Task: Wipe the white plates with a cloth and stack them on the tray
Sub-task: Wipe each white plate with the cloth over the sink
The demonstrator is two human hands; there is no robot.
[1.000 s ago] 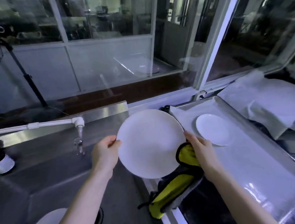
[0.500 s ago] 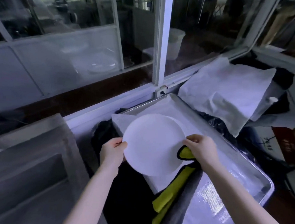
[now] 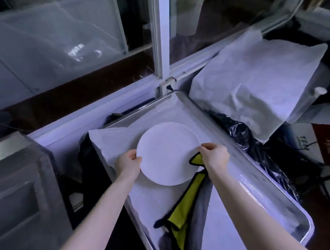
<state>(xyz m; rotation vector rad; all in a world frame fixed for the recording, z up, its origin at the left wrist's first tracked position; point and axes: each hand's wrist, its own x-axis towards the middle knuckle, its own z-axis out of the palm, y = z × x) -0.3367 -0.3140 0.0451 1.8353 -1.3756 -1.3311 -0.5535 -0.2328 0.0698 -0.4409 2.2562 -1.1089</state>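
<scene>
Over the metal tray point(image 3: 249, 165), both hands gripped a white plate point(image 3: 167, 153) by its rim: left hand point(image 3: 128, 164) at its left edge, right hand point(image 3: 215, 156) at its right edge, also pinching a yellow cloth point(image 3: 184, 207) that hung below

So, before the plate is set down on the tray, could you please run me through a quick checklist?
1. Left hand grips the plate rim: ok.
2. Right hand grips the opposite rim together with the cloth: ok.
3. Plate is over the tray: ok.
4. Plate already on the tray sits directly beneath: cannot tell, hidden.
5. Cloth clear of the landing spot: not ok, it trails across the tray.
</scene>
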